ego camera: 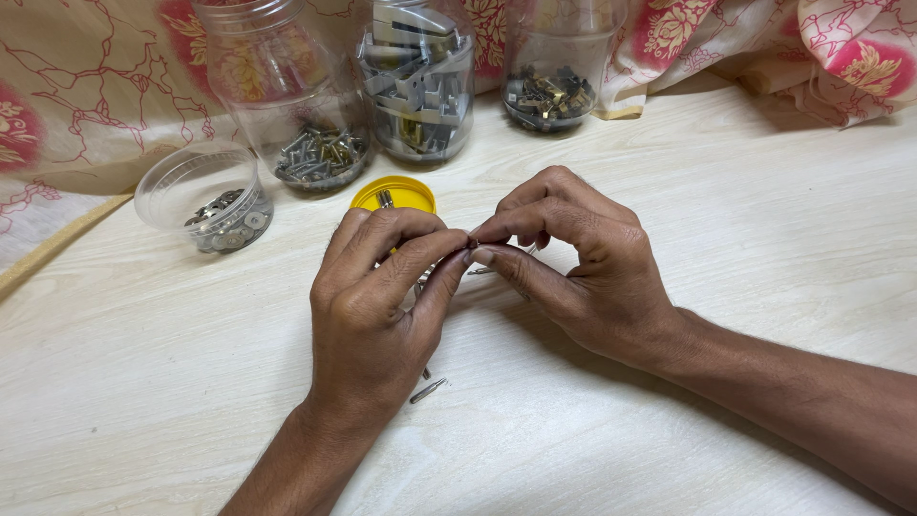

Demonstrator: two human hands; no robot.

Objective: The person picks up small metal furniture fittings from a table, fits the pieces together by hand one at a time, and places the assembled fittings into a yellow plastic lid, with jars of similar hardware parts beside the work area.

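My left hand and my right hand meet fingertip to fingertip over a pale wooden table. Between the pinched fingers sits a small metal part, mostly hidden by the fingertips; which hand grips it more firmly I cannot tell. A yellow lid lies just behind my left hand with a small metal piece standing in it. A loose screw lies on the table by my left wrist, and another thin metal piece shows under my right thumb.
At the back stand a clear jar of screws, a clear jar of grey metal brackets and a clear jar of small dark clips. A low clear tub of washers sits at the left. Floral cloth lies behind.
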